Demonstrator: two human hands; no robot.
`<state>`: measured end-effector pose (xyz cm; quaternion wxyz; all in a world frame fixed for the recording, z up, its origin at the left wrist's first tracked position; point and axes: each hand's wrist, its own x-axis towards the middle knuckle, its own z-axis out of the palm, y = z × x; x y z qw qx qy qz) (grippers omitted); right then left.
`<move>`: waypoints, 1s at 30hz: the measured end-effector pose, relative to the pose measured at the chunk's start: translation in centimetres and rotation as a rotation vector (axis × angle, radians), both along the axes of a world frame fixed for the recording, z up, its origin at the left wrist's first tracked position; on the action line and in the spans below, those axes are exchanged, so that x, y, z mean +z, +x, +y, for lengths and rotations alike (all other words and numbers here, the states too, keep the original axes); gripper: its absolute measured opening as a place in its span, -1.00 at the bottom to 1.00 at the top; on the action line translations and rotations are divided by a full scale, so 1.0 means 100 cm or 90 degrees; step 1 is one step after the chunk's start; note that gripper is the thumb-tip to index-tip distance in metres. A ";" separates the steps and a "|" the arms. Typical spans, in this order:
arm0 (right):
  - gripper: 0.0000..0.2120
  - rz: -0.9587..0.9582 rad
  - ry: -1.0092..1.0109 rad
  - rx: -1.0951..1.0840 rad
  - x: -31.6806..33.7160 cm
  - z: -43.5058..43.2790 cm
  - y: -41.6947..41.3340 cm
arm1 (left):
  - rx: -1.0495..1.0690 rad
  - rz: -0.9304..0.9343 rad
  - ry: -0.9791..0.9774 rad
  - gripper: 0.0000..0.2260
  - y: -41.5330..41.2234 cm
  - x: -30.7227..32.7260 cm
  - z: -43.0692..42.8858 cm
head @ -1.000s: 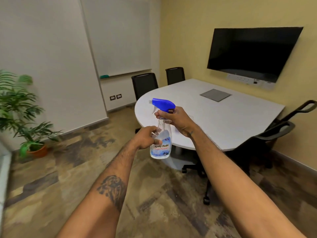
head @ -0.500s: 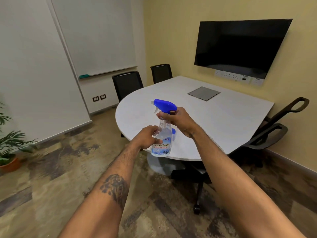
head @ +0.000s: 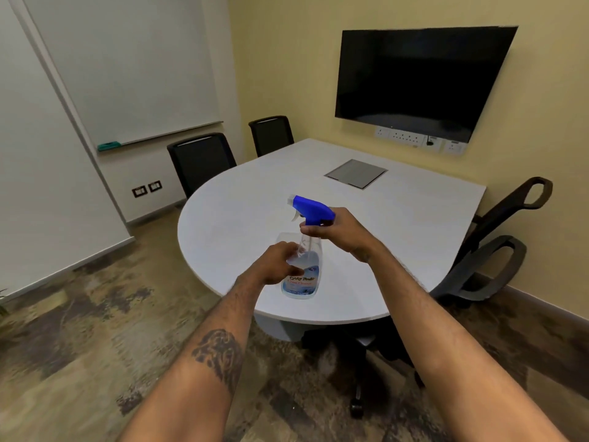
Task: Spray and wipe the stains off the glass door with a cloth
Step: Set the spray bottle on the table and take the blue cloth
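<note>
Clear spray bottle [head: 301, 275] held upright between both hands, in front of the white table [head: 398, 224]; partly filled with pale liquid, level hard to judge. Blue trigger head [head: 310, 209] on top, nozzle pointing left, away from the right hand. Right hand [head: 342, 232] clamped around the neck just under the trigger head. Left hand [head: 280, 261] closed on the bottle's body, below and left of the right hand, fingers wrapped over its upper part.

Against the frame a second ago: same two-handed grip, bottle no longer beside the table edge but over the tabletop; potted plant gone from the left of the left hand, TV [head: 420, 81] now above and beyond the right hand.

Label under the left hand: blue and white, writing too blurred to read.
</note>
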<state>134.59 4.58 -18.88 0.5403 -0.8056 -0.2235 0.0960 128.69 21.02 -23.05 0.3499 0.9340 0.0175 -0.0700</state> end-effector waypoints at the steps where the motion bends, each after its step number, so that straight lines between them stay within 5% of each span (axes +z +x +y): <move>1: -0.62 -0.002 0.001 -0.011 -0.002 0.002 0.010 | -0.006 0.001 -0.004 -0.55 0.011 -0.001 0.003; 30: -0.60 0.049 -0.014 -0.152 -0.065 0.001 0.229 | -0.110 0.055 -0.037 -0.51 0.270 -0.073 0.007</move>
